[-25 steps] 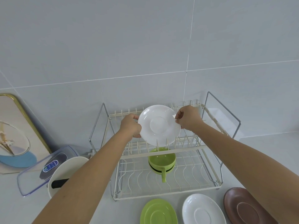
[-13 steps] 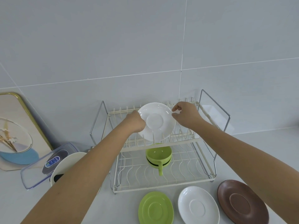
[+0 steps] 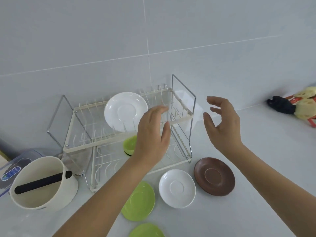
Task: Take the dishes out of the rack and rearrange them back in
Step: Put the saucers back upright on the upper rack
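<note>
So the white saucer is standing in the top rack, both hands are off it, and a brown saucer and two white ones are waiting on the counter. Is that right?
Not quite. The head view shows one white saucer on the counter, beside the brown saucer; the others there are green. The rest holds: a white saucer stands in the top rack, and both the left hand and right hand are off it.

Both bare forearms reached forward and up. The left hand [image 3: 151,134] was raised with fingers loosely extended, holding nothing. The right hand [image 3: 222,122] hovered apart from it, fingers spread and slightly curled, empty.
</note>
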